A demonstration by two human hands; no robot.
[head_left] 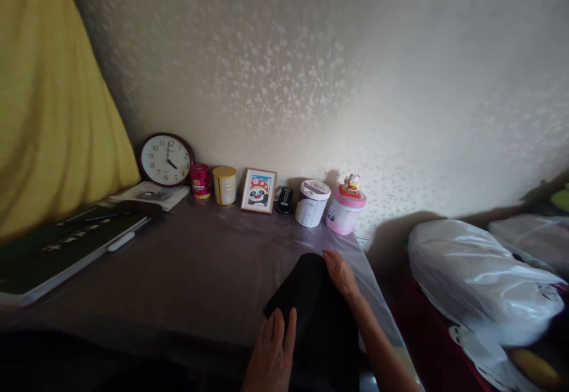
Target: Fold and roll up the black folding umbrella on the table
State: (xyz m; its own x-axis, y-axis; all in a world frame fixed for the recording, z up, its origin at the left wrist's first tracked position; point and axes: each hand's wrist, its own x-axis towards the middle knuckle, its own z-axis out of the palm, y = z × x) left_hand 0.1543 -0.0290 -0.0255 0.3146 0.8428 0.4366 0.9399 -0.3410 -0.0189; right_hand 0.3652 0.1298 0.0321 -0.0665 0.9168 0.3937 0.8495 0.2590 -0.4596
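Note:
A piece of black cloth (326, 315), folded over with a rounded far edge, lies at the table's near right. What kind of garment or fabric it is, I cannot make out. My left hand (273, 350) rests at its near left edge, fingers stretched out and slightly apart. At the cloth's far right edge is my right hand (341, 274), with its fingers extended along the border and touching it; its thumb is hidden. The cloth's lower part runs down into shadow between my forearms.
Along the wall stand a round clock (165, 159), a red can (200, 181), a yellow-lidded can (224, 185), a framed panda picture (258, 191), a white tub (312, 205) and a pink tub (345, 213). A green book (66, 241) lies left; a white plastic bag (480, 279) sits right.

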